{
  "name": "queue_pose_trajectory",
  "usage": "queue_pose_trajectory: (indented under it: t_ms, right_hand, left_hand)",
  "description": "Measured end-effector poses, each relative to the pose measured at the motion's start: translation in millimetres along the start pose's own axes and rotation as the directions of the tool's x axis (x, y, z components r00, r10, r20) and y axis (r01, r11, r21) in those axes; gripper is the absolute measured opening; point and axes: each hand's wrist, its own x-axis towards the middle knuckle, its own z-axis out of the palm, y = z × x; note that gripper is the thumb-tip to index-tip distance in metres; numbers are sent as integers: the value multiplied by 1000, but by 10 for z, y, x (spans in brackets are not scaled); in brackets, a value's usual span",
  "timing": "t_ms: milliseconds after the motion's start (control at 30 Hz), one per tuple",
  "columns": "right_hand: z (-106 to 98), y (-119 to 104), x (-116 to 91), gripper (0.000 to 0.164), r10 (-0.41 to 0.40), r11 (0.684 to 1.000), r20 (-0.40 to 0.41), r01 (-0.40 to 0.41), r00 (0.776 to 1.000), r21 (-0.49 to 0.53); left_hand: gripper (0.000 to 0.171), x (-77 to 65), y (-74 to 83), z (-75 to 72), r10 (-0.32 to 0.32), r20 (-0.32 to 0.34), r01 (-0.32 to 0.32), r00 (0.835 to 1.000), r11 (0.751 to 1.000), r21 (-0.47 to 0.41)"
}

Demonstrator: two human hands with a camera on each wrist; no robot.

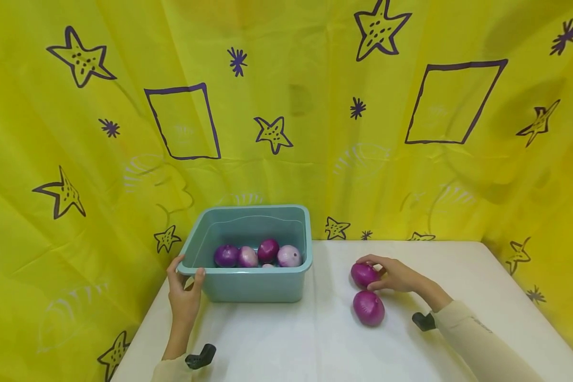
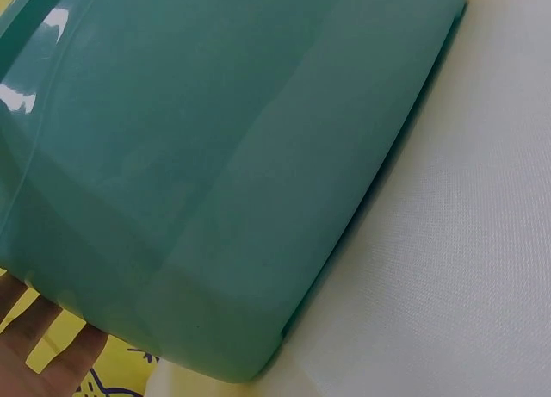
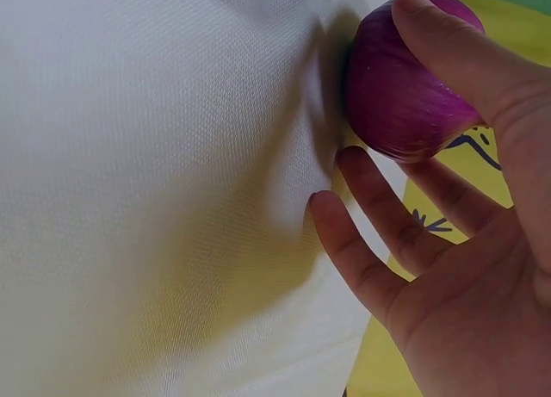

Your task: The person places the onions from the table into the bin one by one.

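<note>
My left hand [image 1: 184, 298] grips the near left corner of a teal plastic bin [image 1: 254, 287], thumb on the front and fingers around the side. In the left wrist view the bin's wall [image 2: 198, 156] fills much of the frame, with fingers [image 2: 73, 362] at its edge. Over on the right, my right hand [image 1: 400, 276] holds the farther of two red onions [image 1: 363, 276] on the table. The right wrist view has the thumb across this onion [image 3: 400, 91] and fingertips at its other side. Just nearer lies the second red onion [image 1: 369, 309].
Inside the bin are several onions, dark purple ones [image 1: 226, 255] and paler ones [image 1: 289, 256]. A white cloth [image 1: 277, 339] covers the table. Yellow curtains [image 1: 286, 180] with drawn stars hang behind the bin and at both sides.
</note>
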Motion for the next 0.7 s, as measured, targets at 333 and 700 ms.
queue_pose_trajectory:
  t_ms: [333, 700]
  right_hand:
    - [-20, 10, -1, 61, 17, 1000, -9, -17, 1000, -6]
    - [-285, -158, 38, 61, -4, 997, -64, -1, 998, -75]
  left_hand:
    - [65, -4, 16, 20, -7, 3, 7, 1000, 1000, -18]
    - [64, 13, -33, 5, -7, 12, 7, 1000, 1000, -23]
